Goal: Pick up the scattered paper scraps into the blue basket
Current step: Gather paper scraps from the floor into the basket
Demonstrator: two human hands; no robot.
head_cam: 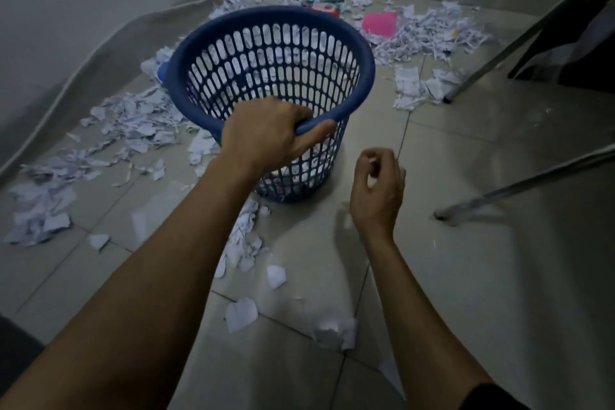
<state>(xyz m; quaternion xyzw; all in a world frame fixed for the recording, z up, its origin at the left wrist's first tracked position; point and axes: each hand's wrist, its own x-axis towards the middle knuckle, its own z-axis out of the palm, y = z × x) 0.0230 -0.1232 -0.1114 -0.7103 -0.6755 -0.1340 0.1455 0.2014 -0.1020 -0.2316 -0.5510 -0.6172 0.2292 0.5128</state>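
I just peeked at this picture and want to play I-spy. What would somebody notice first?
First, the blue basket in the middle of the tiled floor, with the left hand gripping its near rim. Then the white paper scraps scattered around it, thickest on the left and behind. A bright pink piece glows among the far scraps, and the right hand hovers loosely curled beside the basket.

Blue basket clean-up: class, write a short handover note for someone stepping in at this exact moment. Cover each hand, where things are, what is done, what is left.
Left hand grips the near rim of the blue basket, which stands on the tiled floor.
Right hand hangs beside the basket, fingers loosely curled, holding nothing visible.
Done: some paper already shows through the basket's slots.
Left: most paper scraps still lie around the basket on the left, behind it and near the arms; a pink piece lies in the far pile.
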